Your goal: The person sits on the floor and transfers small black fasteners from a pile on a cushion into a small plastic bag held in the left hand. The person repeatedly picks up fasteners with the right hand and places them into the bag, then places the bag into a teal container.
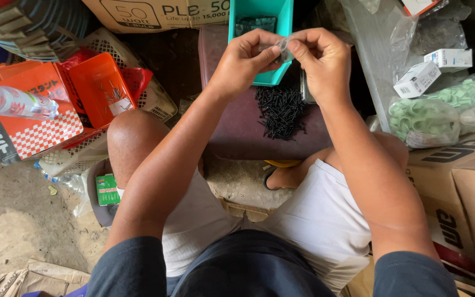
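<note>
My left hand (pixel 246 61) and my right hand (pixel 321 63) meet above a dark maroon stool top (pixel 232 132), both pinching a small clear plastic bag (pixel 283 48) between fingertips. Below the hands lies a heap of small black screws (pixel 281 111) on the stool top. A teal plastic bin (pixel 260 27) stands just beyond the hands, holding dark pieces. What is inside the little bag is not visible.
Orange plastic bins (pixel 97 88) and a white mesh basket (pixel 155 99) sit at left, with a clear bottle (pixel 12 102). Bags of green fittings (pixel 441 113), small white boxes (pixel 416 80) and cardboard cartons (pixel 463 181) crowd the right. My knees flank the stool.
</note>
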